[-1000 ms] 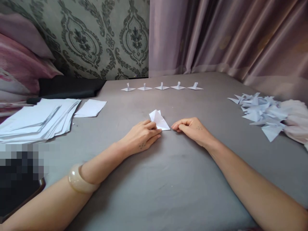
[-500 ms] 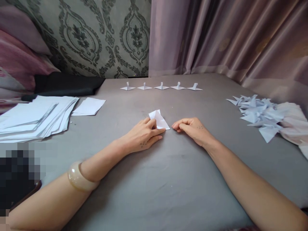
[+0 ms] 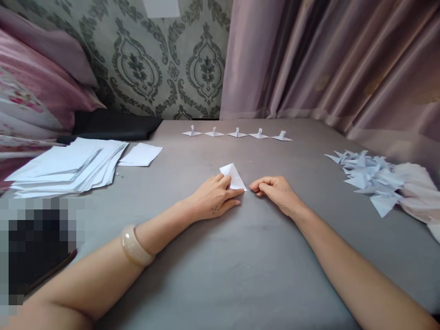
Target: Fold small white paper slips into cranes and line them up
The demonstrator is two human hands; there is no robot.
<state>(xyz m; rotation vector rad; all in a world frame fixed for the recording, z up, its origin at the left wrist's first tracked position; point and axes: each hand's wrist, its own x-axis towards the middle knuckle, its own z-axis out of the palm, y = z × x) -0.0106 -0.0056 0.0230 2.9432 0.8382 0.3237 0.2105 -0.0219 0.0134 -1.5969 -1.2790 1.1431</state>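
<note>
A small white folded paper (image 3: 236, 178) lies on the grey cloth in front of me, its visible part roughly triangular. My left hand (image 3: 213, 195) is on it, the fingers partly bent and pinning it to the cloth. One left finger reaches along its lower edge to the right corner, and the hand covers the paper's left part. Just right of that corner, my right hand (image 3: 273, 189) rests on the cloth with its fingers curled together. A small gap separates it from the paper, and nothing shows between its fingers.
Several folded paper cranes (image 3: 237, 134) stand in a row at the back. A heap of folded paper pieces (image 3: 369, 172) lies at right beside pale fabric (image 3: 417, 183). Stacked white sheets (image 3: 68, 165) and smaller paper squares (image 3: 142, 155) are at left, near a black cloth (image 3: 117, 124).
The view has shifted, so the whole scene sits slightly lower, and the left side also farther right. Both hands keep nearly the same pose around the folded paper.
</note>
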